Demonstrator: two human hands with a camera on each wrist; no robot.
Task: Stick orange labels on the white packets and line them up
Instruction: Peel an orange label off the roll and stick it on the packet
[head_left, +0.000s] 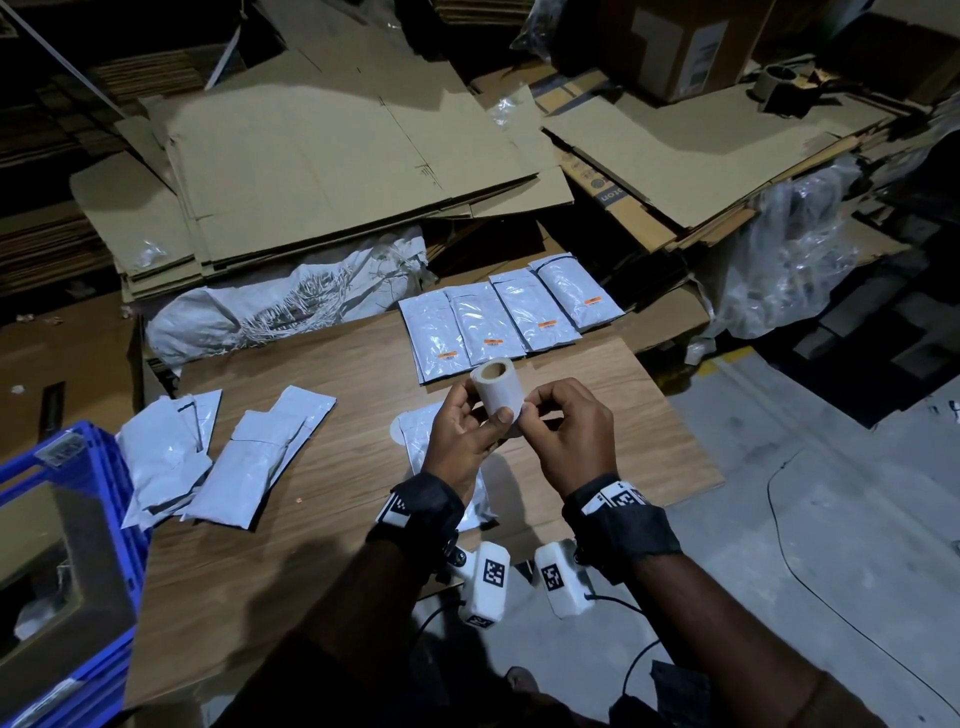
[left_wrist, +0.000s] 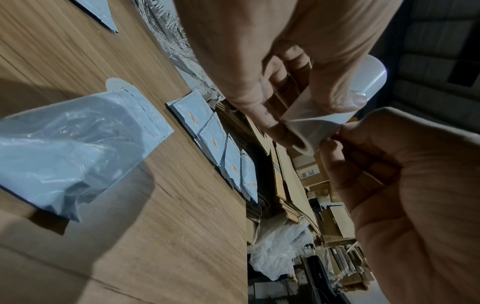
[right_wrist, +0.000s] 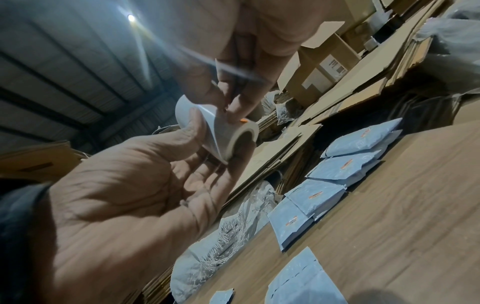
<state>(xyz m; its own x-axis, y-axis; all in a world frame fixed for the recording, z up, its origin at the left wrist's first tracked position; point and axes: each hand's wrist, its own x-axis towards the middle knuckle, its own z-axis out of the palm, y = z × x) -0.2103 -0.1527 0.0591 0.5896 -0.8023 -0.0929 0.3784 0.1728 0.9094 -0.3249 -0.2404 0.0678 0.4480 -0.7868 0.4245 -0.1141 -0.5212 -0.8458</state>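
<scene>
My left hand (head_left: 480, 422) grips a white label roll (head_left: 493, 387) above the wooden table (head_left: 311, 519). The thumb lies across the roll's side and the fingers wrap behind it. My right hand (head_left: 530, 411) pinches the loose end of the label strip (left_wrist: 322, 121) at the roll's edge. A speck of orange label (right_wrist: 242, 121) shows at the right fingertips (right_wrist: 235, 112). One bare white packet (head_left: 418, 441) lies under my hands. Several labelled packets (head_left: 511, 322) lie side by side in a row at the table's far edge. A loose pile of bare packets (head_left: 208, 457) sits on the left.
A blue crate (head_left: 67, 519) stands at the table's left front. A white woven sack (head_left: 280, 306) and flattened cardboard (head_left: 337, 171) lie behind the table. A clear plastic bag (head_left: 789, 260) sits at the right. The table's right edge drops to grey floor (head_left: 805, 493).
</scene>
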